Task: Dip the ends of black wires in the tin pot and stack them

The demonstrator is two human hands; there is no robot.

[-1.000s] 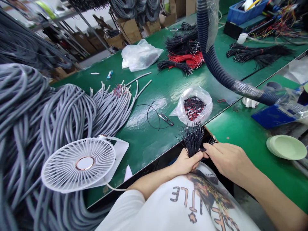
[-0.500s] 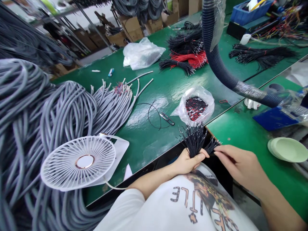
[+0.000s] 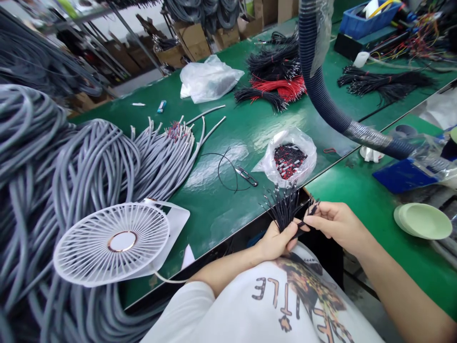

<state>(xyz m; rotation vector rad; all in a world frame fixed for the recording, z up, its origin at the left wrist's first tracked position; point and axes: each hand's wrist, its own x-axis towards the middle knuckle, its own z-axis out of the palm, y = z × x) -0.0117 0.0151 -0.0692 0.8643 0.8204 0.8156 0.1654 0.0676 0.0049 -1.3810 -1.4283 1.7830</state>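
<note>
My left hand (image 3: 280,239) is closed round a bundle of black wires (image 3: 283,206), whose bare tips fan upward in front of my shirt. Just to its right, my right hand (image 3: 333,223) pinches a few black wires (image 3: 313,208) split off from that bundle; its fingertips almost meet my left fingers. Beyond the bundle, on the green table (image 3: 214,209), sits a clear plastic bag (image 3: 310,166) of small black and red pieces. Left of the bag lie small thread snips (image 3: 247,176) and a loose thin black wire (image 3: 219,174).
Thick grey cables (image 3: 96,162) heap up on the left, behind a white fan (image 3: 110,247). Bundles of black wires (image 3: 273,59) and red wires (image 3: 282,88) lie at the back. A ribbed hose (image 3: 321,95) hangs down on the right, above a pale green bowl (image 3: 424,221).
My right hand has moved left, closer to my left hand, and its fingers have curled in around the split-off wires. My left hand still holds the bundle in nearly the same place.
</note>
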